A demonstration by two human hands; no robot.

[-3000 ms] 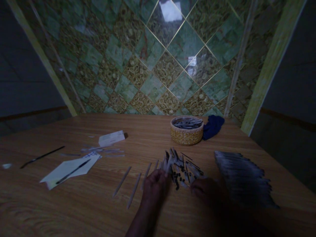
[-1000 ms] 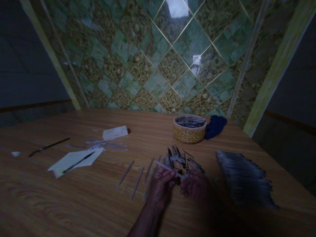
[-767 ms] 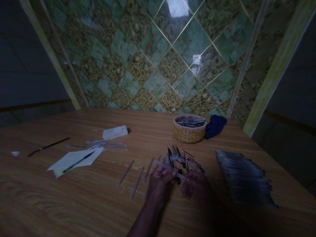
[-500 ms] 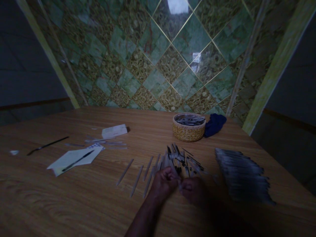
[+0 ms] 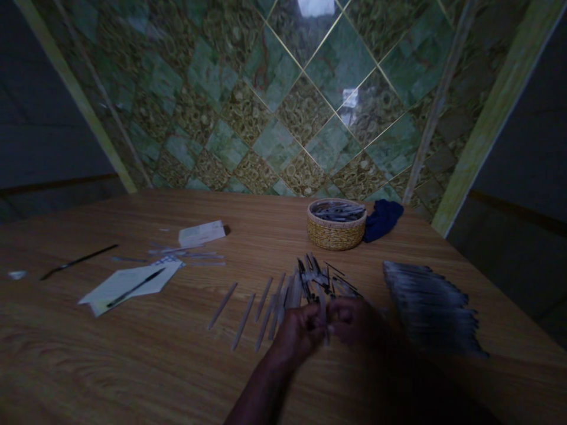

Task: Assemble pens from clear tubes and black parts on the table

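Note:
My left hand (image 5: 296,335) is closed round a thin, pale pen barrel (image 5: 323,302), which stands nearly upright between my two hands. Against its other side, the fingers of my right hand (image 5: 357,320) are pinched on the same barrel; that hand is dark and partly blurred. Just beyond lies a loose heap of black and clear pen parts (image 5: 328,276), some of it hidden by my hands. Several pale barrels (image 5: 243,322) lie slantwise to the left of my left hand. Dark-tipped pens (image 5: 429,307) are laid side by side to the right of my right hand.
A woven basket (image 5: 336,234) full of pen-like sticks stands at the back, touching a dark blue cloth (image 5: 383,219). Further left are a white box (image 5: 202,234), thin pale strips (image 5: 206,255), a paper (image 5: 100,295) with a dark pen (image 5: 136,287), and a black stick (image 5: 80,260).
The barrel between my hands has swung more upright and shows more above my fingers. My right hand has risen slightly. The whole view has shifted a little.

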